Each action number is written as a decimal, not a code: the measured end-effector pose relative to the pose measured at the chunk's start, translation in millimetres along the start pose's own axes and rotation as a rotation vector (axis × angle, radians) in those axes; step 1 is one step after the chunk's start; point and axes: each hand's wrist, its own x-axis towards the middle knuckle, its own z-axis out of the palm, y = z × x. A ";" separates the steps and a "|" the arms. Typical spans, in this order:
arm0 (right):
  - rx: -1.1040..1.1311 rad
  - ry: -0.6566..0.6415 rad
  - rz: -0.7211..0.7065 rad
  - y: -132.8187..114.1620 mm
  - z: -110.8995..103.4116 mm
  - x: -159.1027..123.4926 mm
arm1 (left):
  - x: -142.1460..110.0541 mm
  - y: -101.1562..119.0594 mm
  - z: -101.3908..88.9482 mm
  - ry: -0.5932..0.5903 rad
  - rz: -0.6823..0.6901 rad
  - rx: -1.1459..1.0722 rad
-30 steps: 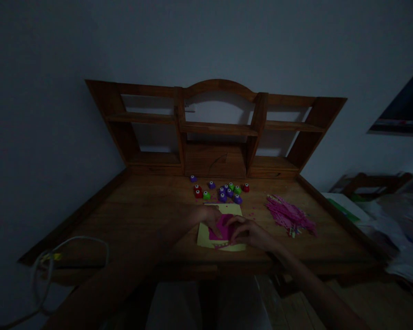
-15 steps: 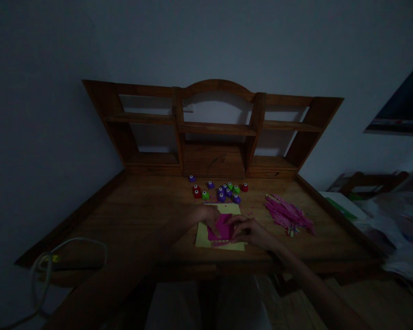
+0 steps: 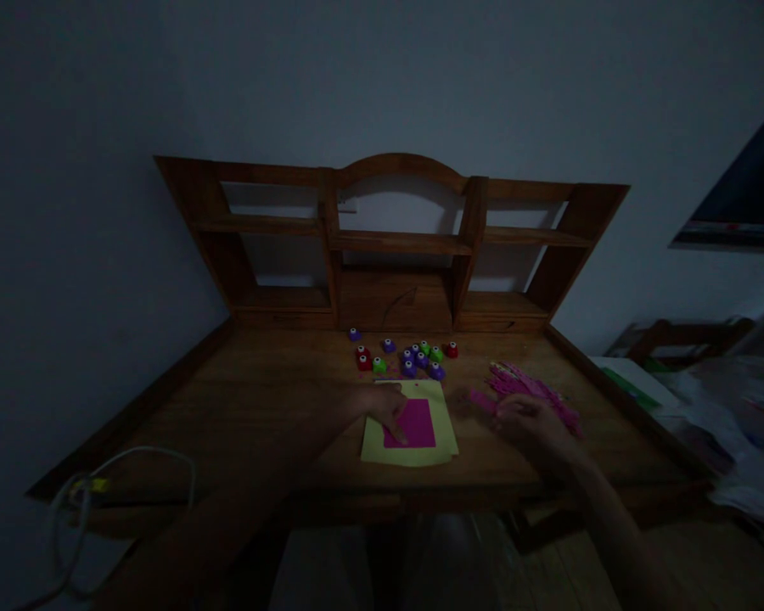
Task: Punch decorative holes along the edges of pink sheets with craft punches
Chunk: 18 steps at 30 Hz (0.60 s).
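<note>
My left hand (image 3: 390,409) rests with fingers spread on the left part of a pink paper sheet (image 3: 418,423). Under that sheet lies larger yellow paper (image 3: 444,441) on the desk. To the right, my right hand (image 3: 520,417) pinches a pink paper strip (image 3: 482,400), raised and slightly blurred. Just beyond this hand is a pile of pink paper strips (image 3: 535,390), partly covered by it.
Several purple, green and red craft punches (image 3: 421,360) stand behind the yellow paper, with small pink scraps around them. A wooden shelf unit (image 3: 398,242) rises at the back of the desk (image 3: 280,399). A white cable (image 3: 146,450) hangs at the left.
My right hand has moved right, away from the pink sheet, carrying a pink strip to the pile. My left hand stays on the sheet.
</note>
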 end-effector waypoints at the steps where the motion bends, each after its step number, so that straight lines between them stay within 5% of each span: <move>1: 0.042 0.108 0.013 3.0 -14.2 0.5 | -5.0 -3.6 1.6 0.013 0.005 -0.011; 3: 0.068 0.317 -0.022 9.8 -40.7 3.5 | -17.3 -11.0 5.2 0.079 0.058 -0.131; 5: -0.047 0.329 -0.010 16.9 -60.7 7.0 | -30.1 -17.6 8.9 0.197 0.081 -0.283; 9: -0.390 0.558 -0.018 26.9 -74.4 8.0 | -46.6 -25.9 14.0 0.471 -0.039 -0.371; 13: -0.569 0.707 -0.065 25.2 -65.9 2.7 | -45.9 -27.0 15.9 0.491 -0.091 -0.312; 18: -0.513 0.636 -0.146 18.6 -49.3 -7.6 | -37.6 -21.8 12.5 0.440 -0.080 -0.255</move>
